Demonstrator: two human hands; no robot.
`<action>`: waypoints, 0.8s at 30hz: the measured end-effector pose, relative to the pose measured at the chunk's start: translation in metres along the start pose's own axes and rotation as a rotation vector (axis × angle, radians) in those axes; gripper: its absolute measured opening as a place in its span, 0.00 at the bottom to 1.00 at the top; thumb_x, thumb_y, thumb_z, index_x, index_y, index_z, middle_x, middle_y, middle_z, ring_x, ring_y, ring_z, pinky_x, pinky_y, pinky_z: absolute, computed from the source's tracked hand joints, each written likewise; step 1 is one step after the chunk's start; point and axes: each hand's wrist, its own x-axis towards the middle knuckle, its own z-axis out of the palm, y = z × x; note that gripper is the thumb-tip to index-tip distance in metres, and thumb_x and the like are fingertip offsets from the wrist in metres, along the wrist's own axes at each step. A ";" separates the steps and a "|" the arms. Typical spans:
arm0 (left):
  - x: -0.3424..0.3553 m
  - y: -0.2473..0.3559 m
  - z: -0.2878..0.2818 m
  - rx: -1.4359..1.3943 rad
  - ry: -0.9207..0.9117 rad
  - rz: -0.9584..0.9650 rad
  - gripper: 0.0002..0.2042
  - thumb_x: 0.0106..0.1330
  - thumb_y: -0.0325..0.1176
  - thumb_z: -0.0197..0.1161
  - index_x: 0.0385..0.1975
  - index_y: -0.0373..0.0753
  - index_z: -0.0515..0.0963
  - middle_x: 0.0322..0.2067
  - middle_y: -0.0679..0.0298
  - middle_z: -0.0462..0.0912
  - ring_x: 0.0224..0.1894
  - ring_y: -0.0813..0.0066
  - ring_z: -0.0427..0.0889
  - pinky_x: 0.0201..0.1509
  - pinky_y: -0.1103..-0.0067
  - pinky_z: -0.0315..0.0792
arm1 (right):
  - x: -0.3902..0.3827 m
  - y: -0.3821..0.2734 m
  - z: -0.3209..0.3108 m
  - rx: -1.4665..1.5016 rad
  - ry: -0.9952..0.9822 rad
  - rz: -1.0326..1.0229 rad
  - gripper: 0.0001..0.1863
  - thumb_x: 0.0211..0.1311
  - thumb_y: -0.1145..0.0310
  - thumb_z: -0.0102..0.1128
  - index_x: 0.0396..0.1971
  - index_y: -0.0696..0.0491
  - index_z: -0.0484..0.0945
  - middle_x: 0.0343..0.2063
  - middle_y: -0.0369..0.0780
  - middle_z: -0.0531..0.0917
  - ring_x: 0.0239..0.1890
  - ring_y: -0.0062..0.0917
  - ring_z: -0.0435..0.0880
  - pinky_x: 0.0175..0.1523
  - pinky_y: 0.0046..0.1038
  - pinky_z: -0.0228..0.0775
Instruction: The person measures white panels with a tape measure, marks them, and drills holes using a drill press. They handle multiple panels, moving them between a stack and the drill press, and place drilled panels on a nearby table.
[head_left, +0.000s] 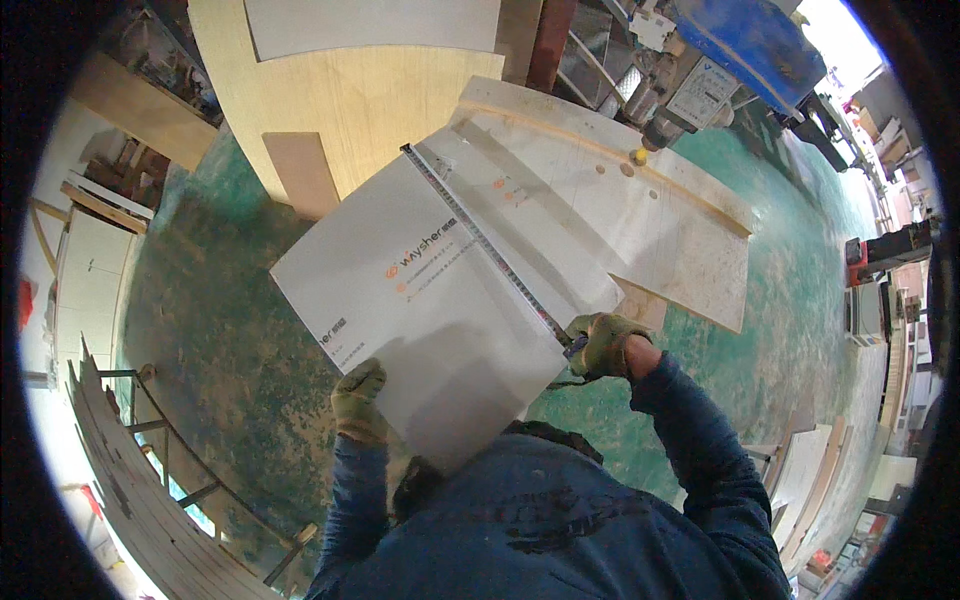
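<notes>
A white film-covered panel (pixel 430 310) with printed markings lies tilted in front of me, its near corner against my body. My left hand (pixel 358 398), in a greenish work glove, is closed on the panel's left near edge. At the right edge my gloved right hand (pixel 608 345) grips a tape measure (pixel 574 346), whose case is mostly hidden by the fingers. The tape's blade (pixel 480 243) runs out straight across the panel, along its right side, up to the far corner. Under it and to the right shows a second white film-covered strip (pixel 535 230).
A blue drill press (pixel 750 50) stands at the far right, its chuck (pixel 665 128) above a wooden worktable (pixel 700 250) with a fence. Beyond the panel are a pale plywood sheet (pixel 350 90) and a brown board (pixel 302 172). Long boards (pixel 130 480) stand at the left.
</notes>
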 end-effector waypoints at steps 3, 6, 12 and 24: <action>0.011 -0.023 -0.022 -0.027 0.004 -0.023 0.13 0.68 0.26 0.63 0.50 0.28 0.82 0.47 0.56 0.85 0.46 0.65 0.85 0.53 0.70 0.81 | 0.001 -0.005 -0.003 0.099 -0.004 0.063 0.13 0.45 0.63 0.69 0.33 0.51 0.86 0.27 0.43 0.86 0.28 0.30 0.84 0.33 0.34 0.74; 0.016 -0.018 -0.014 0.050 0.062 -0.080 0.14 0.69 0.28 0.60 0.51 0.28 0.81 0.50 0.54 0.85 0.48 0.63 0.85 0.55 0.69 0.81 | 0.002 0.036 0.014 0.131 -0.062 0.059 0.15 0.46 0.64 0.68 0.36 0.50 0.86 0.29 0.42 0.88 0.30 0.27 0.86 0.34 0.32 0.76; -0.006 0.012 0.009 -0.024 -0.162 -0.088 0.17 0.72 0.33 0.57 0.53 0.28 0.79 0.55 0.49 0.82 0.55 0.60 0.83 0.60 0.63 0.81 | -0.037 0.045 -0.026 -0.133 -0.107 0.186 0.25 0.42 0.66 0.72 0.46 0.48 0.84 0.37 0.40 0.89 0.39 0.32 0.87 0.46 0.32 0.80; 0.009 0.010 -0.005 0.095 -0.081 -0.153 0.20 0.73 0.37 0.58 0.55 0.26 0.79 0.50 0.53 0.84 0.50 0.64 0.84 0.56 0.67 0.81 | -0.032 0.043 -0.011 -0.081 0.003 0.163 0.20 0.44 0.67 0.69 0.43 0.49 0.85 0.34 0.44 0.88 0.37 0.37 0.88 0.43 0.36 0.79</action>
